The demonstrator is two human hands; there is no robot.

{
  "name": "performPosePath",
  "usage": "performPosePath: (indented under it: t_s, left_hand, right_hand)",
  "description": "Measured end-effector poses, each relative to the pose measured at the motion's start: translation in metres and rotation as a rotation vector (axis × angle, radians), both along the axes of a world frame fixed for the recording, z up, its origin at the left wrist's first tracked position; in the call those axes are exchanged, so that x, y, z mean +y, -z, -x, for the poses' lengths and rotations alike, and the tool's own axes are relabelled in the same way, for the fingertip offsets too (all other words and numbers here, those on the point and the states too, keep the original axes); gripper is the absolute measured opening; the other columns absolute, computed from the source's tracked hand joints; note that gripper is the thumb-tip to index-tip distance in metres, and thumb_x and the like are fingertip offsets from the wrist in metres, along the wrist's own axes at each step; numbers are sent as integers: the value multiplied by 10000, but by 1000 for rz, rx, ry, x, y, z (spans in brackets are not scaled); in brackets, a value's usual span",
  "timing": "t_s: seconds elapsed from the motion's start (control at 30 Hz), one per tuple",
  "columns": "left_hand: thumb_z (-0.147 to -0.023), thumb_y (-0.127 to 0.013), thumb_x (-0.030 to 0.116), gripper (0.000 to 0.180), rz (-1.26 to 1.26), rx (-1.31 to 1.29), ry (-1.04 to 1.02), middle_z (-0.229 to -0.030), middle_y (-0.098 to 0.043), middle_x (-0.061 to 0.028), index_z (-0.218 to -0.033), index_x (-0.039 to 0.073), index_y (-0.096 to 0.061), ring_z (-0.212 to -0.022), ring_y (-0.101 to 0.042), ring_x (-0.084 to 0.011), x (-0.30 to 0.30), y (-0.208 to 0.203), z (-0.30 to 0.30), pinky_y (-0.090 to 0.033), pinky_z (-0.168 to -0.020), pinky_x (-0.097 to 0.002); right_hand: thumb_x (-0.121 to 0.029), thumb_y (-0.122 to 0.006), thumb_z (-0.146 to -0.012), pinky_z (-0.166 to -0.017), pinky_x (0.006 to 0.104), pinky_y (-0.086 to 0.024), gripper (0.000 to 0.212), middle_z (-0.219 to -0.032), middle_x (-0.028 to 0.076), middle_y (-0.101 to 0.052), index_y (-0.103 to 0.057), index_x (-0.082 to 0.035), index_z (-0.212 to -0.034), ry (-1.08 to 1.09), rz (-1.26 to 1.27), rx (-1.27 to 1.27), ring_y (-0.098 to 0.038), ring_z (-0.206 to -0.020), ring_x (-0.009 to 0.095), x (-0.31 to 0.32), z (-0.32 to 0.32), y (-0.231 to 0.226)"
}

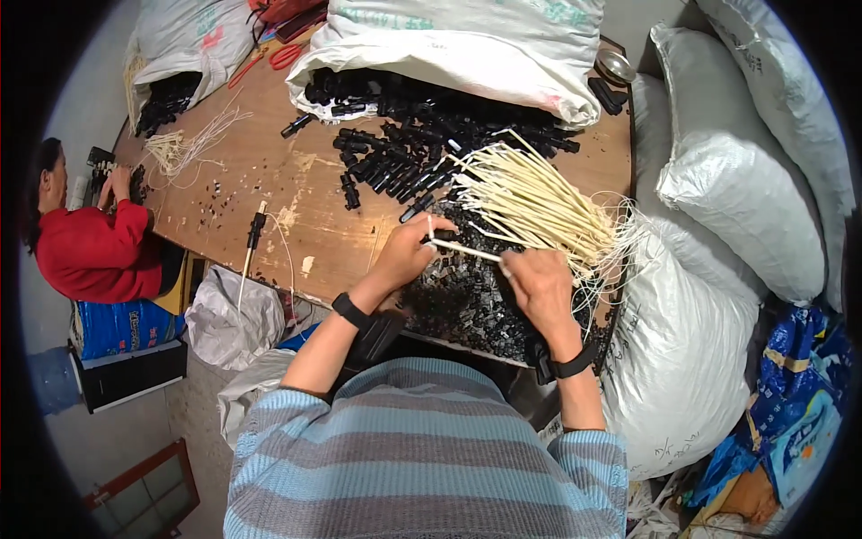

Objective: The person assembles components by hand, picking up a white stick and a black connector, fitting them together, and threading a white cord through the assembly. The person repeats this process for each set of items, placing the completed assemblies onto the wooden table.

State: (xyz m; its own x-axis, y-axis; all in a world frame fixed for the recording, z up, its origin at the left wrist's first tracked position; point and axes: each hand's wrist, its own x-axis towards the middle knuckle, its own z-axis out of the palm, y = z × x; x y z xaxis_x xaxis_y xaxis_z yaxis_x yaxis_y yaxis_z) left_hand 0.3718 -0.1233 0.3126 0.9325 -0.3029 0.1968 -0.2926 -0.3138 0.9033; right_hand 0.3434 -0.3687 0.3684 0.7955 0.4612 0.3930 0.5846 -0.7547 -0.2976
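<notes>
Our left hand [411, 251] has its grip pinched closed on one black plastic connector [441, 236], and our right hand's [542, 280] grip is curled around one cream tube [471, 251] that spans between both, over the bench [305, 193]. We count two white sacks [458, 63] on it, plus a connector heap [391, 166] and tube bundle [530, 198], both too jumbled to count.

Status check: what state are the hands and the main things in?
Left hand: closed on a small black plastic piece.
Right hand: closed on a thin cream rod.
Long cream rods: loosely heaped, thin pale strands trailing rightward.
Large white woven sack: mouth open toward the person.
Black tubular plastic pieces: scattered in a pile before it.
</notes>
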Motion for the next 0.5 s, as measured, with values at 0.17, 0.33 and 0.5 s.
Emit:
performPosePath:
  t_s: [0.17, 0.33, 0.5]
  left_hand:
    - [-782, -397, -89, 443, 287, 336, -69, -1032, -644, -15, -1148, 12, -624, -924, -575, -94, 4, 0, 2, -469, -833, -241]
    - [-791, -409, -75, 421, 364, 530, -140, -1013, -665, -36, -1138, 10, -631, -907, -598, -117, 14, -10, -1, -482, -811, -246]
    - [-689, -539, -78, 347, -218, -263, 161, -916, -671, -76, -946, 110, -678, -894, -625, -277, -4, -8, 5, -478, -815, -369]
  right_hand:
    - [-94, -645, -862, -578, 355, -469, 164, -774, 108, -632, -688, -77, -1020, 133, -257, 304, -623, -664, 287, 15, 16, 7]
    - [-92, -648, -855, -563, 338, -455, 186, -744, 105, -616, -691, -71, -1035, 174, -285, 337, -611, -640, 266, 15, 16, 4]
    - [-107, -690, -789, -525, 397, -415, 251, -662, 84, -544, -690, -113, -1040, 17, 10, 140, -570, -586, 273, 25, 20, 7]
